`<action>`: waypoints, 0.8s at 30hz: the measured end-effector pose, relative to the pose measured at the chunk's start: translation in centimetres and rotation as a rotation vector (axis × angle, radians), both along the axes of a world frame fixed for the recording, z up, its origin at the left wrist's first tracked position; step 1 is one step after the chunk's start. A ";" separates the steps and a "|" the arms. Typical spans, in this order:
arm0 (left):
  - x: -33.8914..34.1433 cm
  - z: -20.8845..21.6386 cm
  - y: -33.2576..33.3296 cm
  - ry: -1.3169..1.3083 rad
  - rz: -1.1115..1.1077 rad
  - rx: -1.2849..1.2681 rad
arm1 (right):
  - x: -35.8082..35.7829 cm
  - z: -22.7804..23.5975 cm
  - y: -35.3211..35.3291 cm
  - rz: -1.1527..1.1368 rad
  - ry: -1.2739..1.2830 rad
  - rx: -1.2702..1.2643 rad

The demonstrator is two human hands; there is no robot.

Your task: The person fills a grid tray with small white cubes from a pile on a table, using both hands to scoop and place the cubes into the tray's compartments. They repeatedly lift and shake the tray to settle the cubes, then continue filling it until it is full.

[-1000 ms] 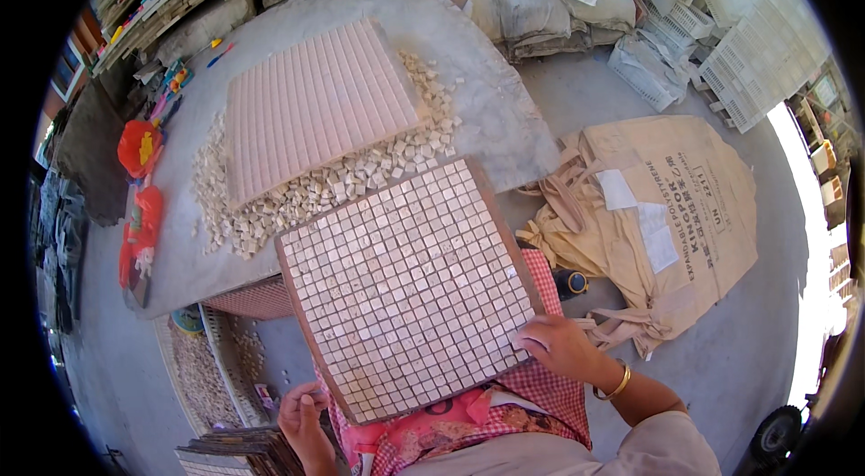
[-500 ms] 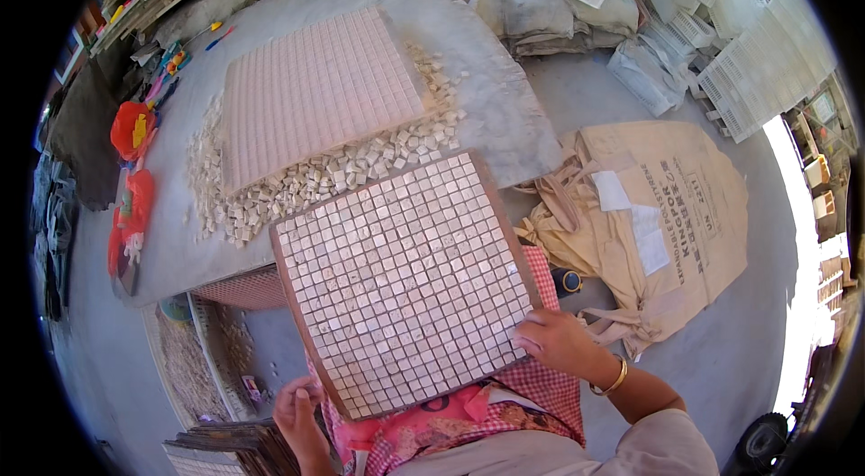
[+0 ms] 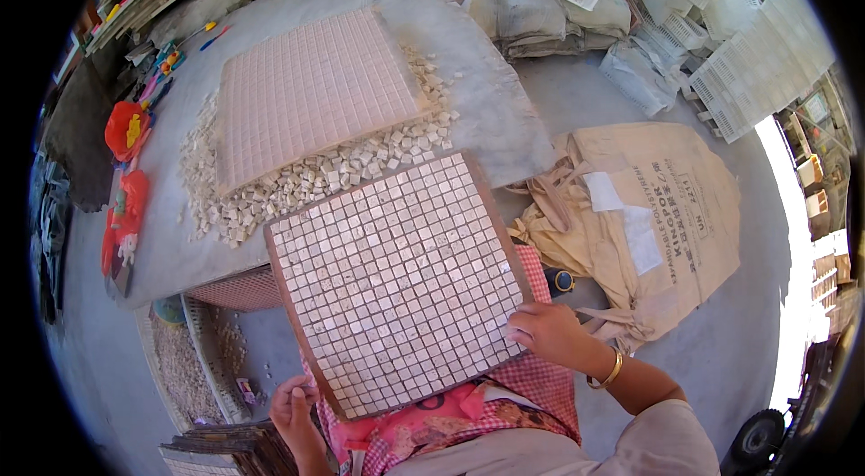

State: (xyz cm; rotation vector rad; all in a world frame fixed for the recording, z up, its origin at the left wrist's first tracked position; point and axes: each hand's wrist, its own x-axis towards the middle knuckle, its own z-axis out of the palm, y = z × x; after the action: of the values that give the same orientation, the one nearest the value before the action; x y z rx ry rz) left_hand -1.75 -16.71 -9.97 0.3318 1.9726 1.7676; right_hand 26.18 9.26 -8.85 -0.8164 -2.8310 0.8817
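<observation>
Left hand (image 3: pixel 293 411): fingers curled toward the thumb, just beside the tray's near-left corner and apart from it; whether it holds a small piece cannot be told. Tray (image 3: pixel 495 219), over the checked apron (image 3: pixel 541 395), far side at the near edge of the table (image 3: pixel 478 71): judged stiff, fairly heavy, its pale tiles (image 3: pixel 396 287) hard and apt to slide if tipped; best taken level, under two opposite sides. Right hand (image 3: pixel 551 334): fingers drawn narrow, touching the tray's right side toward its near-right corner; grip on edge or tile unclear.
</observation>
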 end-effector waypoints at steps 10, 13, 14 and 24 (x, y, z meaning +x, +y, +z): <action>-0.5 0.2 -0.8 0.048 -0.038 -0.058 | 0.0 -0.8 1.4 0.087 0.147 -0.007; -0.7 -0.3 -0.9 0.057 -0.055 -0.078 | -0.3 -1.0 1.5 0.208 0.123 0.070; -0.7 -0.4 -0.8 0.068 -0.054 -0.087 | -0.4 -1.1 1.4 0.220 0.148 0.085; -0.7 0.5 0.4 0.201 -0.019 -0.103 | -1.2 1.6 1.1 0.123 0.201 0.323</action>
State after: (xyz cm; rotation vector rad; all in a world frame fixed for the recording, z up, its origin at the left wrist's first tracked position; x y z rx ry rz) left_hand -2.41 -16.35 -9.47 0.5094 2.1825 1.6701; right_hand 25.03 10.37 -7.30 -0.4879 -2.7608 0.4645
